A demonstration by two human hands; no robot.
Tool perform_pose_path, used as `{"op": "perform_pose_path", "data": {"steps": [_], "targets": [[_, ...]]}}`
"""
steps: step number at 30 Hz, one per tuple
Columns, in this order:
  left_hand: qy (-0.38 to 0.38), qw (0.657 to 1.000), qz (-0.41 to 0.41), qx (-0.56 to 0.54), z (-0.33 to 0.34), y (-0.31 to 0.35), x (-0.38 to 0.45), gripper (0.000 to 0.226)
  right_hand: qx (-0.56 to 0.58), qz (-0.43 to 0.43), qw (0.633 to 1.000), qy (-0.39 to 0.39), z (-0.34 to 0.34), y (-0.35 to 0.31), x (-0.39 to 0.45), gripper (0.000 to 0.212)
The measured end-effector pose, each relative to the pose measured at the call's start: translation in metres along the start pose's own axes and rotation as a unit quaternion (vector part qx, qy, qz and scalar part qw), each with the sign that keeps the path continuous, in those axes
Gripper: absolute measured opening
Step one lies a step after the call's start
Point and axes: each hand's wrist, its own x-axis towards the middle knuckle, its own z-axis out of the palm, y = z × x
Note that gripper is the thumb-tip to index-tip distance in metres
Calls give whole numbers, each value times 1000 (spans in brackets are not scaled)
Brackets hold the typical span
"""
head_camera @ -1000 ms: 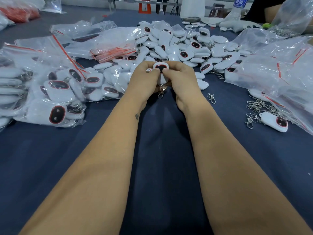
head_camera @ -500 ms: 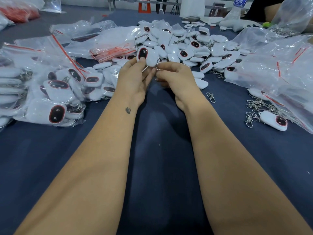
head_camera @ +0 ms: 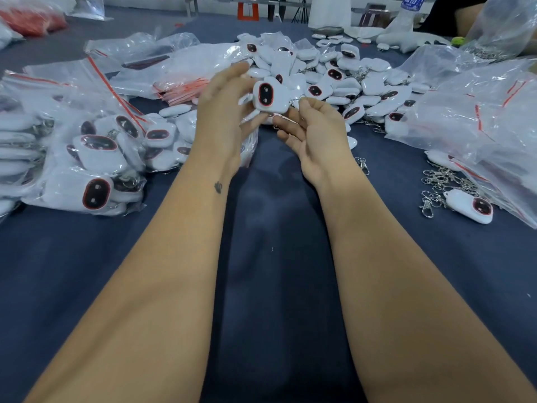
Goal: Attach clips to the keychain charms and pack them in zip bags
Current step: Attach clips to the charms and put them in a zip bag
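White plastic charm: the charm (head_camera: 270, 97) is a rounded, glossy white shell with a dark oval face ringed in red and two pale dots on it; it sits raised above the table, between the two hands, in front of the loose pile.
Left hand: the left hand (head_camera: 223, 112) holds the charm from its left side, thumb under it and fingers curved over the top; motion blur softens the fingertips.
Right hand: the right hand (head_camera: 316, 132) is palm up, thumb and forefinger pinching something thin and silvery at the charm's right edge; the other fingers are loosely curled and slightly spread.
Hard to make out: the pinched metal piece is too small and blurred to tell whether it is a ring or a clip (head_camera: 299, 98).
Loose pile: many like charms (head_camera: 334, 77) lie heaped behind the hands.
Packed bags: clear zip bags (head_camera: 96, 158) with red seal strips, filled with charms, lie at the left and are cut off by the frame edge.
Right side: loose metal clips (head_camera: 436, 181) and one charm with a clip (head_camera: 470, 206) lie beside more clear bags (head_camera: 479, 112).
Surface: a dark blue cloth covers the table (head_camera: 276, 257).
Room: an orange stool (head_camera: 247, 8) and a water bottle (head_camera: 409, 4) show at the far edge, partly cut off.
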Motion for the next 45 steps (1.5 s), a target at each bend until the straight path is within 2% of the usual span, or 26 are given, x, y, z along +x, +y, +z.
{"op": "perform_pose_path", "data": {"steps": [2,4,5,7,9,11,13,15,17,20,22,27,29,32,35,36,37,39,40,41,43,45], "targets": [[40,995,57,65,-7,7,1,30,4,1,1000,16,0,0,0,7],[84,964,115,226,-13,9,0,44,2,-2,1000,30,0,1,1,6],[92,929,138,332,-15,7,-1,46,-1,-4,999,32,0,1,2,6],[84,823,156,540,-16,-1,-5,38,-4,-5,999,32,-1,2,2,5],[44,739,145,656,-16,-8,-6,33,2,-3,999,32,-2,2,2,5],[18,689,122,715,-15,-13,-6,34,13,-2,999,33,-3,2,3,6],[18,660,108,743,-10,-12,-8,20,14,-2,999,33,-4,3,4,6],[35,660,104,743,-8,-11,-9,3,6,-4,1000,27,-5,4,4,5],[52,685,115,718,-7,-11,-10,6,12,-1,1000,18,-4,4,5,7],[72,747,127,649,-10,-10,-6,36,68,10,998,-4,-2,4,5,9],[77,792,113,594,-12,-9,-4,47,106,16,994,-27,0,4,5,11],[82,889,64,445,-11,-3,-6,40,176,49,980,-84,5,5,2,16],[75,906,65,411,-11,0,-7,39,189,53,975,-105,6,5,1,16],[59,910,77,402,-15,1,-4,44,198,51,973,-108,4,4,1,16],[19,912,90,400,-16,3,-2,50,142,46,984,-96,3,3,1,16],[21,899,102,426,-17,3,-2,50,115,42,989,-89,4,2,1,14],[36,871,121,475,-18,2,-1,49,91,36,992,-80,5,3,0,12],[88,802,157,569,-23,1,-1,45,59,28,996,-64,7,4,-1,12],[109,782,162,591,-25,1,-2,42,44,25,997,-60,8,4,-2,13],[122,777,162,596,-27,2,-1,37,25,22,998,-59,9,5,-2,13],[131,788,165,578,-25,3,-2,19,-31,13,998,-58,12,7,-3,14],[132,821,166,530,-21,5,-3,12,-100,-2,993,-59,15,10,-6,13]]}}
